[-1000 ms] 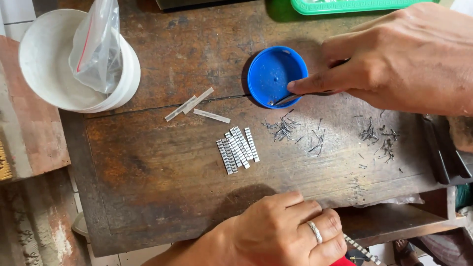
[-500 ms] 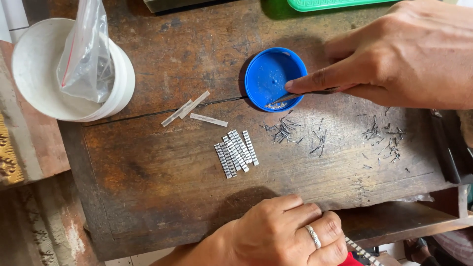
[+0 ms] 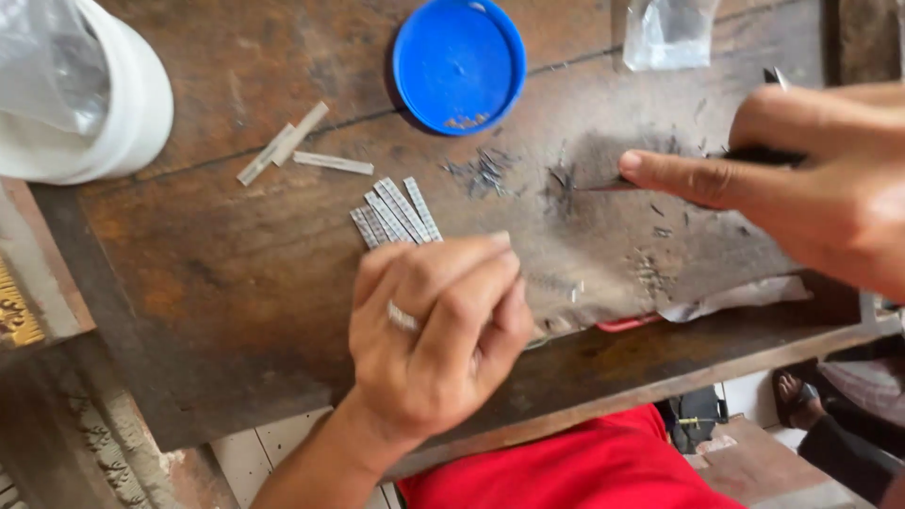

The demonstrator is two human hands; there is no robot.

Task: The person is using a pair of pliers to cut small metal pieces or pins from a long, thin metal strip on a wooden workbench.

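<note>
Head view: our right hand pinches a thin dark metal tweezer tool, fingers closed on it, tip pointing to 9 o'clock and touching the worn brown wooden bench amid scattered tiny dark metal slivers. Tool's long axis runs 3-to-9. Nearest sliver pile sits just off the tip at 9 o'clock; right hand is nearer. Our left hand, ring on one finger, hovers loosely curled at 6 o'clock; we can't tell if it holds anything. Small silver patterned strips lie just beyond it at 12 o'clock. Round blue plastic lid holds a few small bits. White round tub at 10 o'clock holds a clear plastic bag.
</note>
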